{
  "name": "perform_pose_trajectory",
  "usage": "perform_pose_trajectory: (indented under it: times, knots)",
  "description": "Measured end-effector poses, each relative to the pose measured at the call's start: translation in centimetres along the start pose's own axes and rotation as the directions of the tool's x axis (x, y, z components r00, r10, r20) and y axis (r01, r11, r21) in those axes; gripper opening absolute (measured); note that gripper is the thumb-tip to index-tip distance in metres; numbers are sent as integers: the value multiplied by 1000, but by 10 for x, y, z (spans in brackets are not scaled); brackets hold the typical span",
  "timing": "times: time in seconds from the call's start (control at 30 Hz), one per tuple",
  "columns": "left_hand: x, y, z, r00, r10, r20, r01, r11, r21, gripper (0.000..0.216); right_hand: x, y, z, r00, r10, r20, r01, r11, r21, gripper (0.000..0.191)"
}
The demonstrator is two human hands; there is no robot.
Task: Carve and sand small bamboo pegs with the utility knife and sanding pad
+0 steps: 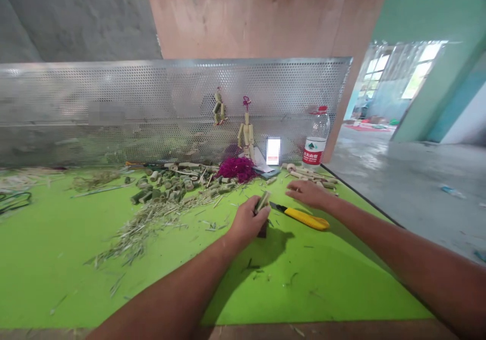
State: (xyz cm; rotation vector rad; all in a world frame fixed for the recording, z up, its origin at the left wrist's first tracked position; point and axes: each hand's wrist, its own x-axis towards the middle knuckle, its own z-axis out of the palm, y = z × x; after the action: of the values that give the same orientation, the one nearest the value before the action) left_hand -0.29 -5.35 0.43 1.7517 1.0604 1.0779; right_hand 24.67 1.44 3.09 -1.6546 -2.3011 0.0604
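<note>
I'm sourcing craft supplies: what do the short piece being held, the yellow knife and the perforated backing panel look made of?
The short piece in the left hand looks like bamboo, with green skin and pale, fibrous cut ends. The yellow utility knife seems to be glossy moulded plastic, judging by its smooth, bright body. The perforated panel looks like sheet metal, dull silver with punched round holes; aluminium or steel, I can't tell.

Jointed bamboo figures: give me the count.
2. One small figure hangs on the perforated metal panel; a taller figure stands before it, just behind the magenta tuft. Bamboo pieces lying to the right may be a third.
</note>
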Motion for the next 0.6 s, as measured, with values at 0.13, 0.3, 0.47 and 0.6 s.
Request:
perform_pose_trajectory:
  times: [0.13,0.3,0.47,0.6]
  knots:
    - [7,-2,-2,999,-26,-36,20,988,-153,28,-44,-29,6,991,22,135,-6,993,-118,43]
    - [14,-8,-5,999,-51,-11,46,955,-294,33,-63,-47,13,995,87,57,-80,991,-111,18]
    - [21,-13,-6,993,-97,67,113,939,-324,28,-45,-46,5,982,190,-10,-189,981,39,21]
    - [24,-8,-12,997,-78,10,76,908,-412,25,-30,-55,-3,965,263,-7,-254,936,244,23]
